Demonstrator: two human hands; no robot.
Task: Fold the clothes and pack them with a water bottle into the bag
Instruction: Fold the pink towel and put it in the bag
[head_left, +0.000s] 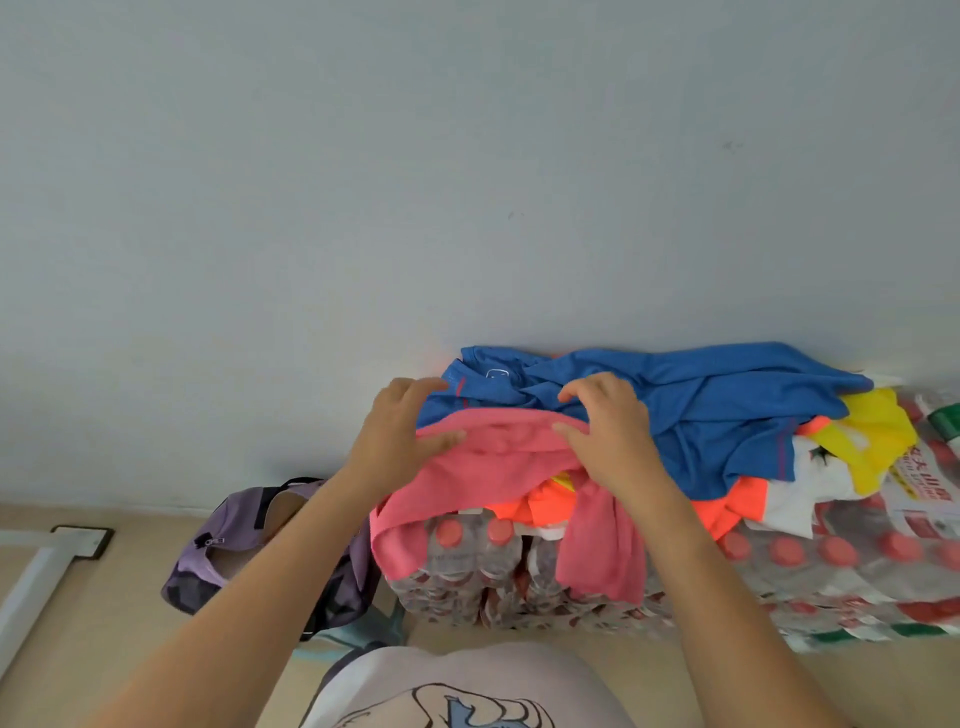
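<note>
- A pale wall fills the upper view; a tan floor runs along its foot.
- Shrink-wrapped packs of water bottles with red caps stand stacked against the wall, reaching from the middle to the right edge. They serve as the surface for the clothes.
- A blue shirt lies crumpled on top of the heap, spread from the middle toward the right, its far edge against the wall.
- A pink garment lies on the near left part of the heap, just in front of the blue shirt. Its near edges hang down over the front of the packs.
- A purple bag sits on the floor just left of the packs, its mouth gaping open.
- An orange garment shows from under the blue shirt and the pink garment.
- A yellow garment lies at the right end of the heap, beside a white piece with a dark star print.
- A white bar crosses the floor at the far left.
- The left hand pinches the far left edge of the pink garment, the thumb on top of the cloth and the fingers curled behind the fold.
- The right hand grips the same edge farther right, thumb on the pink cloth, fingers bent over onto the blue shirt.
- Both forearms reach in from below, above a light printed top.
</note>
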